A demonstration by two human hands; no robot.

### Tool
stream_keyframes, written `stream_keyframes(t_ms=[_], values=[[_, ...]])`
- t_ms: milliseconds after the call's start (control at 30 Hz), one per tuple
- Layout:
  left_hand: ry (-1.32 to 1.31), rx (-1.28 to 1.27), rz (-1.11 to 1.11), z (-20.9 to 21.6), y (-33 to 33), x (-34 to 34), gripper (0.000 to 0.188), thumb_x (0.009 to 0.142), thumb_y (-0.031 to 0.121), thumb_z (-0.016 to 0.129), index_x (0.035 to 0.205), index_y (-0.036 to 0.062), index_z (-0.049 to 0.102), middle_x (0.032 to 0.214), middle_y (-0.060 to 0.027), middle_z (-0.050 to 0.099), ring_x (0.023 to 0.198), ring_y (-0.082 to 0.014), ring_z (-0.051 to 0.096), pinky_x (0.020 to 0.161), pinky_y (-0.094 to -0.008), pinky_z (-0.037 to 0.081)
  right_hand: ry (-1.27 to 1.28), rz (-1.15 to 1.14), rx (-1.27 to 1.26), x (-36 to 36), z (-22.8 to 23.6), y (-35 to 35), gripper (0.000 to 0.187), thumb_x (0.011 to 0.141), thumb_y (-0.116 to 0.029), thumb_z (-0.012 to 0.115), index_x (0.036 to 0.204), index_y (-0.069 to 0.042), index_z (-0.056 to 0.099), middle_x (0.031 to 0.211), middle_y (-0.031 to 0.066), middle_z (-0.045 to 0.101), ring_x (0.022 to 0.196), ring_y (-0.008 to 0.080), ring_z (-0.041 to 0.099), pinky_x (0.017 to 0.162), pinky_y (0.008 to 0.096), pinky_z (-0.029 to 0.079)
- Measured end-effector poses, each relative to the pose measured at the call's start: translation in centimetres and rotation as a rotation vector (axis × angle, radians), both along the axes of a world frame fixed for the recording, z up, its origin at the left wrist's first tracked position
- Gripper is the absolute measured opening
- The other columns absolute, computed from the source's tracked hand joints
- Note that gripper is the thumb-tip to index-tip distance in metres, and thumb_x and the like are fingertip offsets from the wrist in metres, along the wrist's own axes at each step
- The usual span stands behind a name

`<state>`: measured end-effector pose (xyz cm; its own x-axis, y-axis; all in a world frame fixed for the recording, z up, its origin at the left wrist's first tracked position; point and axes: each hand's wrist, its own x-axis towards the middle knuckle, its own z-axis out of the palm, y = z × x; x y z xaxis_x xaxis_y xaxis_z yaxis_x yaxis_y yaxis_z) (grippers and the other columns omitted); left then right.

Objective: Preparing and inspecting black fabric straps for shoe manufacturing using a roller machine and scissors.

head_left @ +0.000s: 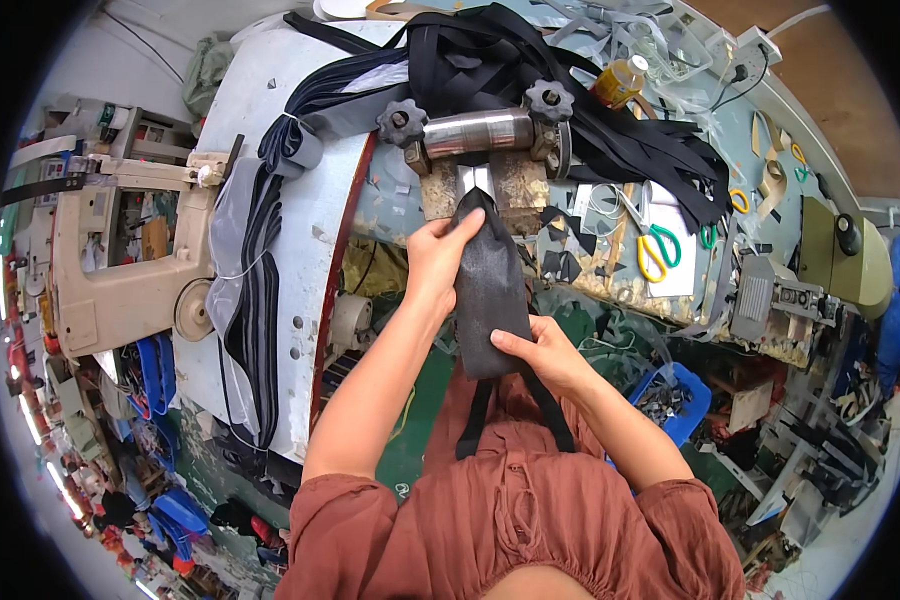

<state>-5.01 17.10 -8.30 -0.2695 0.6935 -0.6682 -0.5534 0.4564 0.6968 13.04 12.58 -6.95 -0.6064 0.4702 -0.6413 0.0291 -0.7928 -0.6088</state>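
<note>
Between my two hands is a dark grey-black fabric strap piece, narrowing to a point at its far end. My left hand pinches it near that point, thumb on top. My right hand grips its wide near end, with the thumb on the face and the fingers underneath. Black webbing tails hang from the near end over my lap. The pointed tip lies at a shiny metal plate on the worn base of a machine with a steel roller and two black knobs.
Black straps heap behind the roller. Scissors with yellow and green handles lie on the bench to the right, near a yellow bottle. Bundled dark strips and a beige sewing machine are at left. A blue bin holds scraps.
</note>
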Motion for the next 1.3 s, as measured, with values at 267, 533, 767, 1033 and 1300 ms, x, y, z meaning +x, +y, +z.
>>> stream_keyframes(t_ms=[267, 533, 767, 1033, 1300], values=[[-0.457, -0.022, -0.177, 1.9, -10.7, 1.8, 0.030, 0.083, 0.012, 0.066, 0.108, -0.0036, 0.059, 0.102, -0.0096, 0.064, 0.089, -0.0169, 0.062, 0.079, -0.0298, 0.050, -0.357, 0.461, 0.712, 2.0, 2.9, 0.4, 0.037, 0.087, -0.034, 0.058, 0.097, 0.001, 0.064, 0.086, 0.0104, 0.066, 0.082, 0.0180, 0.062, 0.075, 0.0326, 0.048], [-0.407, -0.089, -0.210, 4.1, -15.5, 5.7, 0.039, 0.075, 0.008, 0.075, 0.108, -0.0002, 0.055, 0.101, -0.0067, 0.060, 0.089, -0.0153, 0.059, 0.081, -0.0300, 0.049, 0.149, -0.082, -0.107, -1.1, -0.8, 5.0, 0.064, 0.092, -0.057, 0.039, 0.117, 0.000, 0.052, 0.107, 0.0133, 0.061, 0.097, 0.0216, 0.060, 0.087, 0.0344, 0.046], [-0.249, -0.189, -0.332, 5.3, -18.4, 5.8, 0.030, 0.077, 0.020, 0.075, 0.094, -0.0024, 0.063, 0.089, -0.0047, 0.064, 0.078, -0.0105, 0.060, 0.071, -0.0258, 0.049, 0.333, -0.179, -0.415, -4.5, -0.7, 1.8, 0.039, 0.078, -0.026, 0.073, 0.104, -0.002, 0.055, 0.086, 0.0110, 0.063, 0.077, 0.0206, 0.065, 0.073, 0.0346, 0.055], [-0.105, -0.186, -0.406, 6.1, -18.9, 5.8, 0.025, 0.076, 0.021, 0.076, 0.080, -0.0016, 0.066, 0.078, -0.0033, 0.065, 0.068, -0.0090, 0.060, 0.063, -0.0249, 0.049, 0.280, -0.206, -0.366, -4.5, -0.3, 1.5, 0.028, 0.074, -0.016, 0.075, 0.089, -0.006, 0.054, 0.070, 0.0028, 0.056, 0.060, 0.0132, 0.058, 0.060, 0.0303, 0.051], [-0.028, -0.192, -0.447, 6.5, -19.3, 5.8, 0.026, 0.075, 0.022, 0.077, 0.079, -0.0015, 0.066, 0.076, -0.0038, 0.066, 0.066, -0.0088, 0.060, 0.061, -0.0249, 0.049, 0.275, -0.210, -0.383, -4.4, -0.2, 1.1, 0.027, 0.074, -0.014, 0.075, 0.088, -0.004, 0.054, 0.069, 0.0030, 0.056, 0.060, 0.0132, 0.058, 0.058, 0.0309, 0.051]])
